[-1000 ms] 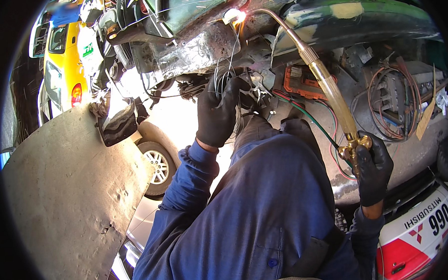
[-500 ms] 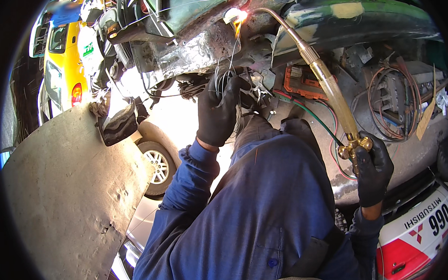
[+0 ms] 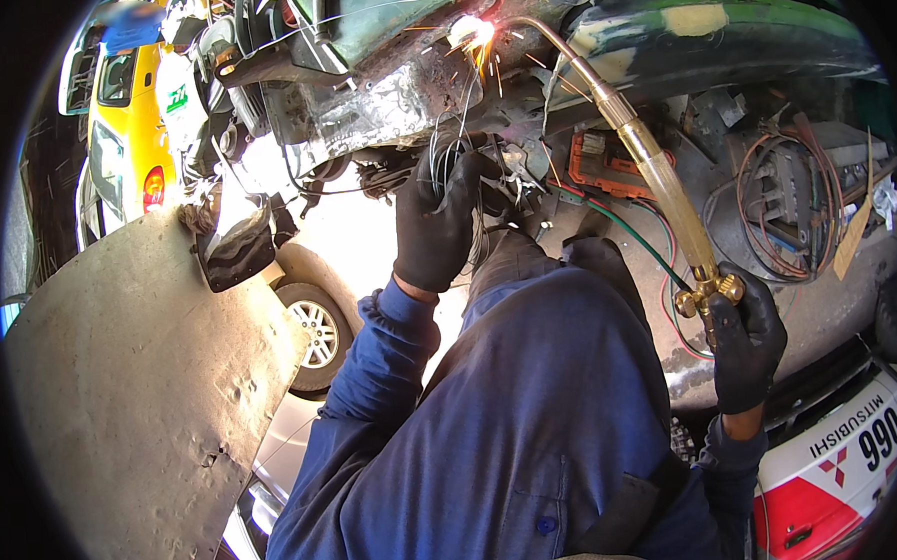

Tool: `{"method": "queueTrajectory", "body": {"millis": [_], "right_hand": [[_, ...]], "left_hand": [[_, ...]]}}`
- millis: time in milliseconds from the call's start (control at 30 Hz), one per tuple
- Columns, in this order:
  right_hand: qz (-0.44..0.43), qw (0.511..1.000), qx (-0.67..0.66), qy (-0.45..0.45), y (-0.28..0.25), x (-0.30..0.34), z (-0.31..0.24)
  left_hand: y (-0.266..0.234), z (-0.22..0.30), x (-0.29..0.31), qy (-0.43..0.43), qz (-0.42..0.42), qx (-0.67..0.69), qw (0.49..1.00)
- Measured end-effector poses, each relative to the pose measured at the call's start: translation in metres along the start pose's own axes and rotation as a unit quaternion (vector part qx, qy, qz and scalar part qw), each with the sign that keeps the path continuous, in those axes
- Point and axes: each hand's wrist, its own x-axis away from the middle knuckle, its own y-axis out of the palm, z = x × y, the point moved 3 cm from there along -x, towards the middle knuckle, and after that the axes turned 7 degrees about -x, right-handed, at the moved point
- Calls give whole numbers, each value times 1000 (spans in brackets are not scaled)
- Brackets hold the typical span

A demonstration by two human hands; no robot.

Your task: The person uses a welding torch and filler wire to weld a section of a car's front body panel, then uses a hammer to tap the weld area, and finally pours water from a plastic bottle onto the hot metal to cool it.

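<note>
My right hand (image 3: 749,339), in a black glove, is closed round the valve end of a brass gas welding torch (image 3: 661,176). The torch's bent tip reaches up to a bright flame (image 3: 473,33) on the metal car body panel (image 3: 391,100), and orange sparks fly from that spot. In my left hand (image 3: 440,220), also gloved in black, is a loose coil of thin wire (image 3: 448,160), gripped between thumb and fingers. One end of the wire runs up to the glowing spot; glare hides exactly where it meets the metal.
Green and red hoses (image 3: 627,234) trail from the torch. Behind them lie an orange metal part (image 3: 612,165) and coiled hoses (image 3: 787,200). A large bare metal sheet (image 3: 153,393) stands at left, near a car wheel (image 3: 316,336). A yellow vehicle (image 3: 133,124) is farther off; a white-and-red one (image 3: 837,463) is at lower right.
Sparks now spray out around the flame, where earlier there was only a glow with a small orange flare. Both hands and the torch stay nearly in place.
</note>
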Motion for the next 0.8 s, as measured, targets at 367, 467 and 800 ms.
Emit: {"method": "queueTrajectory", "body": {"millis": [367,467,800], "right_hand": [[-8,1000,-5,5,-1,-1,3],[-7,1000,-10,12,-2,-1,5],[-10,999,-40,31,-2,-3,9]], "left_hand": [[1,5,0,-5,7,6,1000],[1,5,0,-6,5,10,1000],[0,0,-2,3,4,-10,1000]]}}
